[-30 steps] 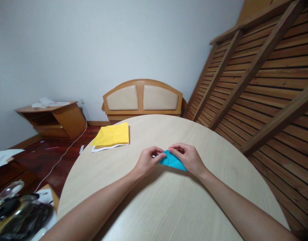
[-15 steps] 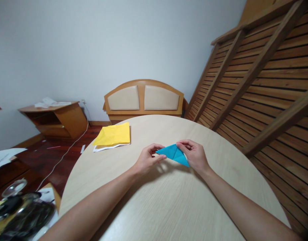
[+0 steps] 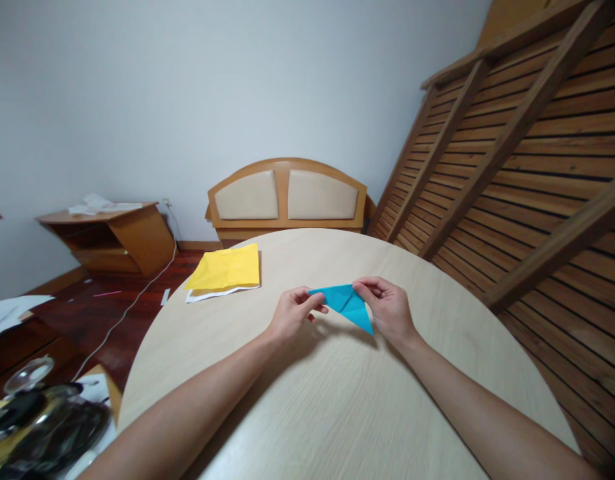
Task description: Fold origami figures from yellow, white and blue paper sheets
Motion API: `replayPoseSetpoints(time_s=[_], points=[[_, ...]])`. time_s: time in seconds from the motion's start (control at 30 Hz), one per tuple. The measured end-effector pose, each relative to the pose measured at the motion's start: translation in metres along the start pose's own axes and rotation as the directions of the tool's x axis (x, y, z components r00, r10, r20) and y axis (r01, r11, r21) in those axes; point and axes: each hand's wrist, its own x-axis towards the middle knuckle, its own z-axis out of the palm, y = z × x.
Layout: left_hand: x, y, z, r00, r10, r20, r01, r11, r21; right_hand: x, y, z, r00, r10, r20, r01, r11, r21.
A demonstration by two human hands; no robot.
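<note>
Holding a folded blue paper triangle [image 3: 346,303] just above the surface [image 3: 337,400], both hands are pinched shut on it: the left hand [image 3: 291,315] grips the left-hand point between thumb and fingertips, and the right hand [image 3: 387,308] grips the upper right corner. The two hands are apart, with the paper spanning the gap between them. The triangle is tilted, its long upper edge running roughly level from one hand to the other and its third point hanging down toward the person, beside the right palm. A crease runs down the middle of the visible face. Whether the lower point touches the wood cannot be told; a soft shadow lies beneath it.

As a judgement on doing this fold well: the pinches should stay close to the corners, so that the layers do not slide against each other, and the pull between the hands should be light and even, since thin paper puckers or tears at a crease when stretched. Any new crease is best begun with the edges matched first and pressed flat against the round wooden top afterward, rather than sharpened in the air.

Beyond the hands, a yellow sheet [image 3: 226,267] lies over a white sheet [image 3: 207,294] near the far left rim, well apart from the blue piece. Behind the tabletop stands a padded headboard [image 3: 286,195], with slatted wooden panels [image 3: 527,167] leaning at right and a low wooden shelf unit [image 3: 112,237] at left.
</note>
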Motion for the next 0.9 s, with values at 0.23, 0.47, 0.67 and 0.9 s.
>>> replayPoseSetpoints(time_s=[0.23, 0.47, 0.67, 0.9], points=[[-0.003, 0.003, -0.004, 0.991, 0.106, 0.083, -0.107, 0.994, 0.006, 0.004, 0.005, -0.003, 0.998, 0.064, 0.013, -0.064, 0.998, -0.006], [0.000, -0.004, -0.013, 0.972, 0.107, 0.209, -0.163, 0.948, 0.273, 0.007, 0.017, -0.011, 0.963, 0.151, 0.223, -0.127, 0.985, -0.119], [0.000, -0.012, -0.018, 0.944, 0.017, 0.329, -0.197, 0.830, 0.523, 0.004, 0.027, -0.011, 0.910, 0.208, 0.359, -0.126, 0.963, -0.239], [-0.007, -0.006, -0.011, 0.777, 0.229, 0.586, -0.616, 0.468, 0.634, 0.004, 0.038, -0.008, 0.881, 0.213, 0.423, -0.064, 0.938, -0.341]])
